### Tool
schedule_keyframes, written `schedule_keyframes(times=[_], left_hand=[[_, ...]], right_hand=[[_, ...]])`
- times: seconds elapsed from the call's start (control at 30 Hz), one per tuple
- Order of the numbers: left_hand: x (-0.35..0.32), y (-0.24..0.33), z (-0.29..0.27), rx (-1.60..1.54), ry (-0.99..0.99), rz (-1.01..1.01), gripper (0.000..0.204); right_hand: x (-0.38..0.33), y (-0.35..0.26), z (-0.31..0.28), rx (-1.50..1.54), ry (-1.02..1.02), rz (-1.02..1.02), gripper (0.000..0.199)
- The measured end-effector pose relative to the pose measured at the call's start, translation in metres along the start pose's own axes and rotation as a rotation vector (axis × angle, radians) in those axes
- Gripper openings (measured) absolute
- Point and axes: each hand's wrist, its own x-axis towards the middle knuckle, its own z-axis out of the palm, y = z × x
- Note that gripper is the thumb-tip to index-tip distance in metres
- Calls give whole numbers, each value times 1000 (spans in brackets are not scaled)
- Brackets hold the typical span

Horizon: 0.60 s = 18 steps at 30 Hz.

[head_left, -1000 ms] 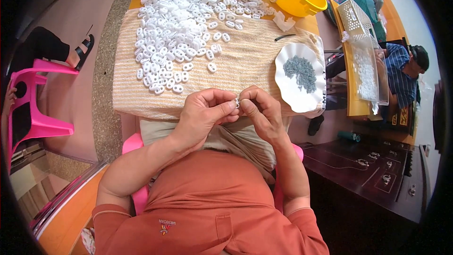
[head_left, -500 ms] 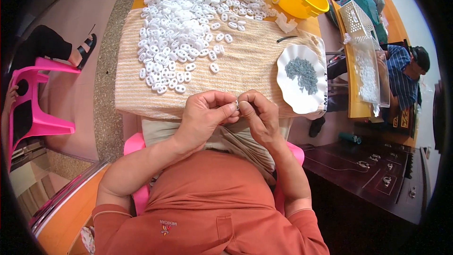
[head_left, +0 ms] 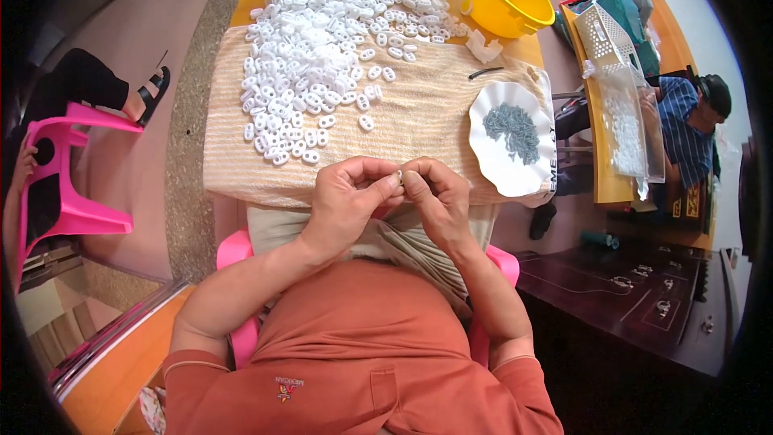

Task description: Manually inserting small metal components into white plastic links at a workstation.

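Note:
In front of my belly, over the near edge of the cloth, my two hands meet. My left hand is closed, thumb and forefinger pinching a small white piece that the fingertips mostly hide. Against that same piece my right hand also pinches, its thumb and forefinger pressed together. A heap of white oval plastic pieces with two holes each spreads over the cloth at the left, with several loose ones nearest my left hand. To the right, a white wavy-rimmed plate holds small grey-blue bits.
A striped cloth covers the table. A thin black curved piece lies above the plate, near a yellow basin. A pink chair stands left. At right, a person in a striped shirt sits by another table.
My hands stay pinched together at nearly the same spot, with slight shifts of the fingers. The whole view has moved a little.

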Motion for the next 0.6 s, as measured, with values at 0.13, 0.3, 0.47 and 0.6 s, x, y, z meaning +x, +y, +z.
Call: schedule_keyframes(times=[0.13, 0.3, 0.47, 0.6], left_hand=[[0, 0, 1, 6, 2, 10, 15], [-1, -2, 0, 28, -23, 68, 14], [-1, -3, 0, 40, -17, 74, 14], [0, -1, 1, 44, -26, 41, 15]], right_hand=[[-1, -3, 0, -85, -11, -47, 14], [0, 0, -2, -230, -32, -89, 16], [1, 0, -3, -328, -47, -151, 18], [3, -3, -8, -397, -79, -165, 18]])
